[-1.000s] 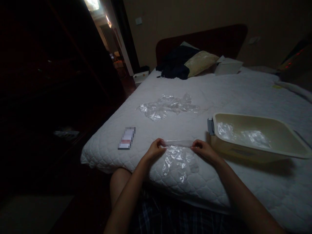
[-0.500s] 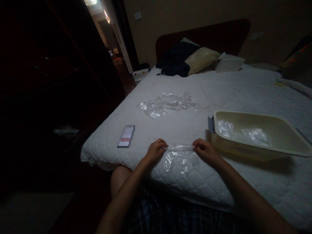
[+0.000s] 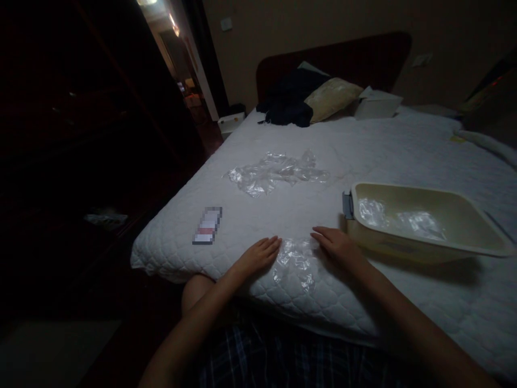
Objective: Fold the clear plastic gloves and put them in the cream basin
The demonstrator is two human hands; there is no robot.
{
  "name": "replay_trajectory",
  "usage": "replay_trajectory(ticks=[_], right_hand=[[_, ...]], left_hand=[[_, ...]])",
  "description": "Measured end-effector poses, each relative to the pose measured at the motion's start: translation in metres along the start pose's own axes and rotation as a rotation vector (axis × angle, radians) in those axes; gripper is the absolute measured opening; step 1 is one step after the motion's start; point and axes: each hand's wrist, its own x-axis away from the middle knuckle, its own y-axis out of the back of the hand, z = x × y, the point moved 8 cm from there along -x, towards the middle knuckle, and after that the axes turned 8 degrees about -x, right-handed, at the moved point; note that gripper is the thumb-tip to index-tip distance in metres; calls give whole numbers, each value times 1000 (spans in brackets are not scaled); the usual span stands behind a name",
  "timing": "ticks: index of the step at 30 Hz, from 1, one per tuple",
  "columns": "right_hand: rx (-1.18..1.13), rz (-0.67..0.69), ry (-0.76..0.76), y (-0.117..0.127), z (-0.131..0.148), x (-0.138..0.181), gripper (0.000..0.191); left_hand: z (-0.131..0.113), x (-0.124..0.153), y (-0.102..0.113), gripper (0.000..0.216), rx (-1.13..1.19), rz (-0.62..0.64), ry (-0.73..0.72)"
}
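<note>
A clear plastic bag (image 3: 297, 261) lies on the white quilted bed, close to its front edge. My left hand (image 3: 262, 253) rests flat at the bag's left side, fingers stretched out and touching its edge. At the right side, my right hand (image 3: 333, 242) is open over the bag's edge, its fingers pointing left. Neither hand grips the plastic. Farther back on the bed, more crumpled clear plastic bags (image 3: 278, 172) lie in a loose heap.
A cream plastic bin (image 3: 420, 253) with grey latches stands to the right, clear plastic inside. A phone-like blurred rectangle (image 3: 207, 225) lies left. Toward the headboard (image 3: 335, 59) are dark clothing (image 3: 288, 105), a beige pillow (image 3: 333, 99) and a white box (image 3: 377, 102).
Both hands have let go of the bag's top edge, which they held stretched between them. The fingers have straightened, and the bag now lies flatter on the bed.
</note>
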Motion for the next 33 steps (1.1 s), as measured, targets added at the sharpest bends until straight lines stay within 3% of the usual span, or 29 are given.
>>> replay_trajectory(ticks=[5,13,18,27,33], right_hand=[[-35,177,214,-15,49,-19,39],[-101,261,174,-33,59,-21,51],[-96,347,135,-47,36,0,60],[-113,329,87,-30,-6,38,67],[-91,313,32,-29,-15,48,67]], left_hand=[[-3,1,-4,36,9,35,-14],[-5,0,-15,40,28,116,-22],[-1,2,-14,42,75,145,-28],[3,4,-13,47,123,200,-19],[4,4,-10,47,107,197,12]])
